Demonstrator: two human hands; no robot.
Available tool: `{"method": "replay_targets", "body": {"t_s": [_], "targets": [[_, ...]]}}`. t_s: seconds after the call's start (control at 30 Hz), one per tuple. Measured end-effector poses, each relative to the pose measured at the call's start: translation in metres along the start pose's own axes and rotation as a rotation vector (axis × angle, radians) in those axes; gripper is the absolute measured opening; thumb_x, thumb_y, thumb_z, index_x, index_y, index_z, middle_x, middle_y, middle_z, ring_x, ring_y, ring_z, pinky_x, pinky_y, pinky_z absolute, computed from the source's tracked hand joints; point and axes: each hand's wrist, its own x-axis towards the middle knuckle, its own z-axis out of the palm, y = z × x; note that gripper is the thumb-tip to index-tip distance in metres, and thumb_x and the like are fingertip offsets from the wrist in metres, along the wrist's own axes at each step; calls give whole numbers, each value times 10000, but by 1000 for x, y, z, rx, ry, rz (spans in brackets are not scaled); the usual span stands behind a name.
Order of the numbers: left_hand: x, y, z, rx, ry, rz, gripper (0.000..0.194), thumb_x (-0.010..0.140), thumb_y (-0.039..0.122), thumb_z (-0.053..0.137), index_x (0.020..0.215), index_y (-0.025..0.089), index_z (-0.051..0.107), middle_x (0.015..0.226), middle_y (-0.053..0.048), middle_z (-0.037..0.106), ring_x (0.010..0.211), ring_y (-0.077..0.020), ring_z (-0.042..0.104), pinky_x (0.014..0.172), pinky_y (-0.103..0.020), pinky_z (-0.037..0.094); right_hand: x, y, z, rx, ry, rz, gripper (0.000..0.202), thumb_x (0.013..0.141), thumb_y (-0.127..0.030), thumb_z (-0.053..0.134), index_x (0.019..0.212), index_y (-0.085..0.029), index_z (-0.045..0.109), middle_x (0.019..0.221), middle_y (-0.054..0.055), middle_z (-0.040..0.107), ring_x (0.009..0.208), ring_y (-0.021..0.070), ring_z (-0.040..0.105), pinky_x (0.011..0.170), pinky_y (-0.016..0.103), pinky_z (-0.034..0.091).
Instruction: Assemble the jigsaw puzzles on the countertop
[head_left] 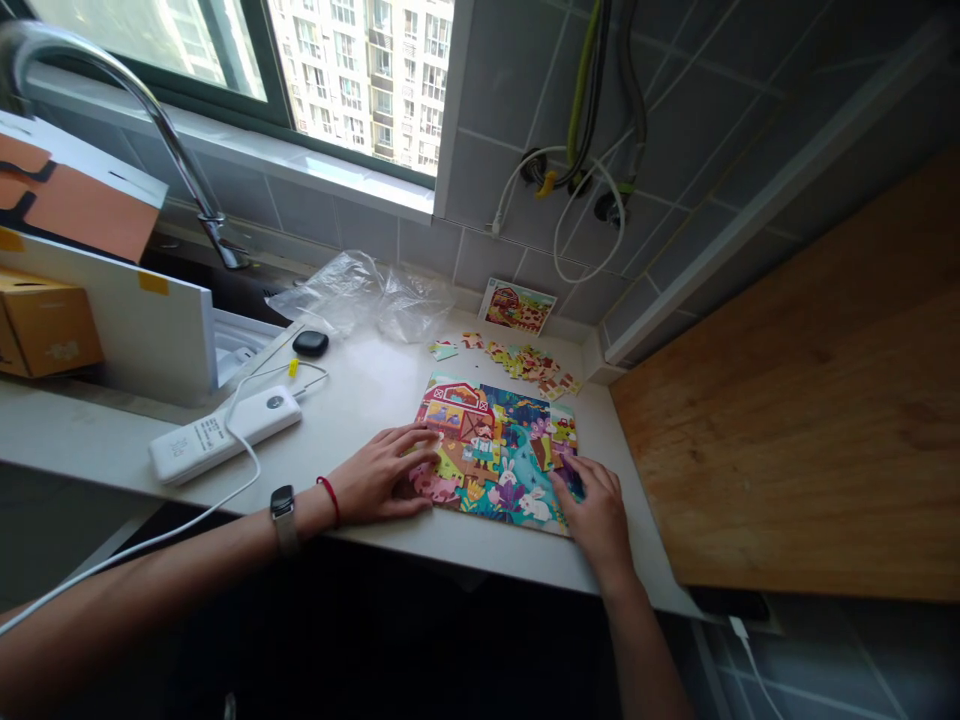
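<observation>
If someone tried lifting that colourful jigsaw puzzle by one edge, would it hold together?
Probably not: the jigsaw puzzle is many small flat pieces merely interlocked, so it would likely sag and break apart. It looks thin and light, so a push may slide it across the smooth white counter; the left hand rests flat on it.

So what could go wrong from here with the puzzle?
1. The puzzle reaches close to the counter front edge; a push from the left hand or right hand might slide it off.
2. The loose pieces lie heaped by the wall; a reach could scatter them.
3. The white cable trails off the counter near the left arm and may snag.
</observation>
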Motion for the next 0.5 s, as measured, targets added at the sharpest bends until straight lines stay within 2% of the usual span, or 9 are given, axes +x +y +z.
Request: {"method": "replay_targets", "body": {"t_s": [0.1,0.23,0.37,0.5], "targets": [[0,0,0,4,-6,-3,505,917,561,693,1317,258,632,1533,-138,546,1441,-374,492,1159,-541,454,9,-10,15,-5,-10,11,505,983,-610,586,1188,-191,780,1169,146,767,1105,321,638,990,486,494],[0,0,0,11,-13,1,515,919,566,691,1327,259,620,1534,-139,544,1450,-370,485,1156,-544,458,9,-11,26,3,37,35,516,985,-614,569,1151,-179,791,1127,157,764,1059,320,644,959,479,506],[0,0,0,32,-26,-2,532,922,587,685,1332,256,613,1540,-144,536,1461,-373,472,1157,-553,457,1,-11,22,44,34,36,494,977,-582,592,1150,-169,799,1086,154,772,1017,317,663,935,475,521],[1,0,-1,42,-45,-6,539,922,600,681,1327,250,613,1538,-150,537,1462,-378,469,1149,-565,460,-11,-18,8,110,31,8,410,943,-508,688,1161,-179,798,1111,147,782,1027,314,695,946,484,553]]}}
